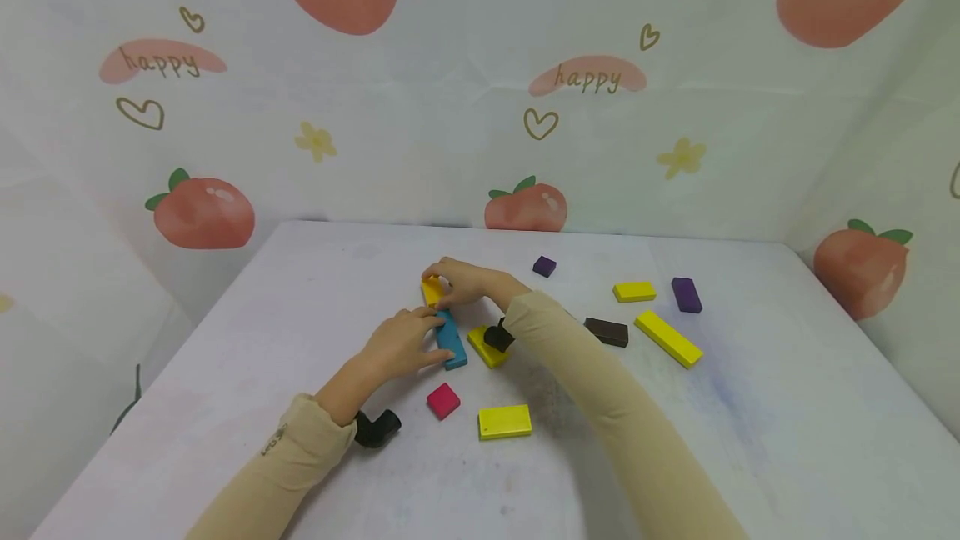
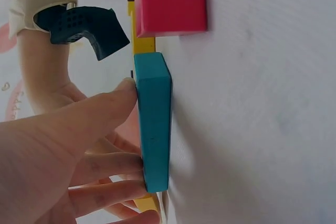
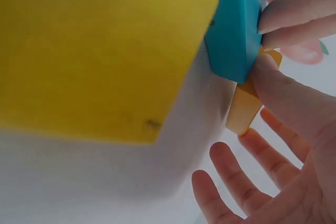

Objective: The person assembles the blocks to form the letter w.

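Note:
A blue block point(image 1: 452, 344) lies flat on the table with my left hand point(image 1: 393, 347) over it. The left thumb rests near its close end, and the fingertips touch its top toward the far end. Just beyond, end to end with the blue block, is an orange-yellow block point(image 1: 432, 292). My right hand point(image 1: 467, 283) pinches that one between thumb and fingers, covering part of it. In the right wrist view, the thumb is where the orange-yellow block point(image 3: 244, 109) meets the blue block point(image 3: 231, 30). A yellow block point(image 1: 483, 348) lies beside the blue one, partly hidden by the right wrist camera.
Closer to me lie a red square block point(image 1: 443, 401) and a yellow block point(image 1: 505, 422). To the right are a dark brown block point(image 1: 607, 332), a long yellow block point(image 1: 667, 339), a short yellow block point(image 1: 634, 292) and a purple block point(image 1: 686, 295). A small purple block point(image 1: 544, 266) lies farther back.

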`<state>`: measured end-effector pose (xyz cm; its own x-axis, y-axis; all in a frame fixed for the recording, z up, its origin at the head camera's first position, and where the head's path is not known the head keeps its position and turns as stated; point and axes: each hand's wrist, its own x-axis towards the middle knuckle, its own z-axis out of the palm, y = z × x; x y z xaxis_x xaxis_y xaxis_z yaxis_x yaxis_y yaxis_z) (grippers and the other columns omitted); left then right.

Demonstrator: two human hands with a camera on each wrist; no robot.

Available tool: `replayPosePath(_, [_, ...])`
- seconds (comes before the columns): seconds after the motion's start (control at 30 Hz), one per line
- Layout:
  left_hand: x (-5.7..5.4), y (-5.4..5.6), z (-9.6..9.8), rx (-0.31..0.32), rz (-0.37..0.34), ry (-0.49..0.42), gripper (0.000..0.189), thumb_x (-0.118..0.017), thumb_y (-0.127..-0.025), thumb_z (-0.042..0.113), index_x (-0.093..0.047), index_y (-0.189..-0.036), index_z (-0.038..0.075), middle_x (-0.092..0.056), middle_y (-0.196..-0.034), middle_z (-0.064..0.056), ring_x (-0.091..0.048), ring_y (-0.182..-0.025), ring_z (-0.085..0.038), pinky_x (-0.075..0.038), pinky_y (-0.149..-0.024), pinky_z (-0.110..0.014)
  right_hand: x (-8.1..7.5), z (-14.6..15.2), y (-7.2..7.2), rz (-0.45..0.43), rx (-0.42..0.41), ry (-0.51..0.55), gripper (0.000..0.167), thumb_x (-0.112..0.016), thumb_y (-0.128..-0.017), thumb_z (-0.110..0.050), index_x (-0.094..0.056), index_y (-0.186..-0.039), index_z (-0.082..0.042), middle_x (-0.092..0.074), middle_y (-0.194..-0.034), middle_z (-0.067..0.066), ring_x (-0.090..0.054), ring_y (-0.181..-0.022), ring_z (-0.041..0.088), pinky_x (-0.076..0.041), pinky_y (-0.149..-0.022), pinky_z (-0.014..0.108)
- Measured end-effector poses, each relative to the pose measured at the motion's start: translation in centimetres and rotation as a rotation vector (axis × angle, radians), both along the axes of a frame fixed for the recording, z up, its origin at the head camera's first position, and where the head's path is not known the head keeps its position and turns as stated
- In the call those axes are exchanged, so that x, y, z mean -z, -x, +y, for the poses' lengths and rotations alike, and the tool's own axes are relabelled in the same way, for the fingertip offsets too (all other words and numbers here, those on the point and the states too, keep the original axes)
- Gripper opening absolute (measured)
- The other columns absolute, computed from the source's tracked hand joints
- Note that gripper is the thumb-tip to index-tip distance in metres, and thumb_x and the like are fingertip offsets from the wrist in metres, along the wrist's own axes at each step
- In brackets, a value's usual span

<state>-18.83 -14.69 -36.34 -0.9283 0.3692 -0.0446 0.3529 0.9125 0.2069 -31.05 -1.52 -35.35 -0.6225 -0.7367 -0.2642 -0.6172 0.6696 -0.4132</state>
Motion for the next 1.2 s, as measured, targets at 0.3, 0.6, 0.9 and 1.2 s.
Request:
replayPosePath(0.3, [0.2,0.0,0.2,-0.024,0.005,0.001,0.06,-0.069,-0.081,0.04,-0.058,-0.124,0.0,-0.053,-0.133,-0.018,-0.055,-0.112,-0.035,-0.049,-0.093,-0.047,0.3,0.5,0.3,-0.046,0.012,0.033,0.055,-0.06,-0.092,-0.02,-0.037,-0.141,-0.01,-0.04,-0.144,0.011,-0.048,-0.118,0.024,-0.041,-0.106,0.032])
replayPosePath(0.6, [0.2,-0.1,0.1,-0.057,-0.041,-0.027,0.063,-0.069,-0.082,0.04,-0.053,-0.129,0.002,-0.05,-0.136,-0.019,-0.053,-0.115,-0.039,-0.046,-0.096,-0.051,0.5,0.5,0.2,-0.051,0.001,0.035,0.051,-0.058,-0.093,-0.017,-0.039,-0.139,-0.008,-0.041,-0.143,0.01,-0.042,-0.129,0.022,-0.038,-0.108,0.032])
replayPosePath(0.9, [0.2,0.1,0.1,-0.062,-0.07,-0.018,0.063,-0.067,-0.083,0.041,-0.052,-0.129,0.002,-0.05,-0.136,-0.018,-0.054,-0.113,-0.037,-0.046,-0.095,-0.05,-0.6,1.4,-0.8,-0.021,0.015,0.07,0.052,-0.057,-0.093,-0.02,-0.038,-0.14,-0.009,-0.043,-0.141,0.012,-0.048,-0.125,0.026,-0.042,-0.106,0.035])
replayPosePath(1.2, [0.3,0.4,0.0,-0.057,-0.068,-0.026,0.062,-0.069,-0.081,0.042,-0.054,-0.126,0.003,-0.052,-0.134,-0.017,-0.056,-0.107,-0.035,-0.049,-0.092,-0.049,-2.2,3.8,-3.5,0.002,-0.05,0.189,0.042,-0.058,-0.092,-0.015,-0.048,-0.132,-0.004,-0.054,-0.13,0.014,-0.057,-0.112,0.027,-0.048,-0.098,0.037])
